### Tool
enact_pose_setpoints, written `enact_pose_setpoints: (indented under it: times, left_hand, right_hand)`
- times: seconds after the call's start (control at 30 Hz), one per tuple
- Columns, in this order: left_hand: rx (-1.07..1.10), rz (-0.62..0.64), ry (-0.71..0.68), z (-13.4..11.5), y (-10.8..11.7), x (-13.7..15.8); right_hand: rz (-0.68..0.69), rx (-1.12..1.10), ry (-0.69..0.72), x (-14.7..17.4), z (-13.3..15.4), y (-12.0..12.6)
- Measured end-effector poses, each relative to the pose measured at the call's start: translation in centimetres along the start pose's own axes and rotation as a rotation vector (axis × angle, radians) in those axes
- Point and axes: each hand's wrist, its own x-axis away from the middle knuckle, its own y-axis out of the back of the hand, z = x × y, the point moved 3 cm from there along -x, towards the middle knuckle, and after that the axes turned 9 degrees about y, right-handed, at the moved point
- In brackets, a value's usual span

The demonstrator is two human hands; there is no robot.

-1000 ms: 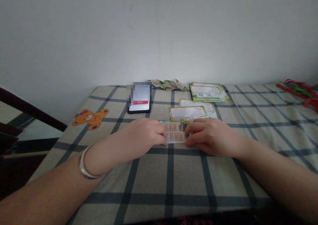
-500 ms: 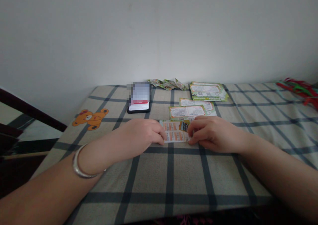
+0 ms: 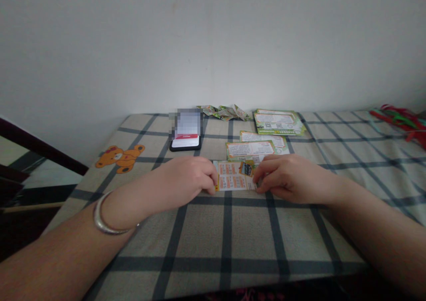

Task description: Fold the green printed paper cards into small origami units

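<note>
A small printed scratch card [image 3: 233,179], with rows of orange and white patches, lies flat on the checked tablecloth. At its left end, my left hand [image 3: 191,177] has bent fingers closed on the edge; a silver bangle circles that wrist. My right hand [image 3: 286,177] grips the other end, fingers curled and tips pressed together, covering the right edge of the card. Just beyond the card lie two more cards, a nearer one [image 3: 249,149] overlapping a farther one [image 3: 262,137], both with their text sides up.
A stack of green-edged cards [image 3: 279,121] lies near the wall, beside a crumpled wrapper [image 3: 226,112]. To the left are a phone [image 3: 186,134] with its screen lit and a bear-shaped cutout [image 3: 121,158]. Red and green strands [image 3: 402,119] lie at the far right.
My left hand has slid slightly left, so a bit more of the card's left end shows. My right hand has shifted very slightly right. The other things stay put.
</note>
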Motion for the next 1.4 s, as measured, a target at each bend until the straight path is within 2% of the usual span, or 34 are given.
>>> enact_pose_setpoints:
  times: [0.37,0.53,0.67,0.9,1.13,1.4]
  left_hand:
    - [0.029,0.020,0.001,0.2,0.0,0.1]
    - [-0.006,0.010,0.048,0.2,0.2,0.1]
    - [-0.085,-0.011,0.121,-0.3,0.3,0.0]
    - [-0.315,-0.029,0.116,-1.9,0.2,0.0]
    - [-0.345,-0.025,0.181,-2.0,-0.2,-0.1]
    - [-0.476,-0.141,0.119,-2.4,-1.1,-0.1]
  right_hand:
    - [0.016,0.015,0.012,0.3,0.1,0.1]
    - [-0.008,0.048,0.024,0.2,0.4,-0.1]
    - [-0.024,0.118,0.030,-0.2,0.3,-0.6]
    - [-0.057,0.213,0.034,-0.5,-0.4,-1.0]
    - [-0.068,0.242,0.042,-0.6,-0.7,-1.0]
    - [-0.068,0.416,0.070,-1.2,0.2,-1.1]
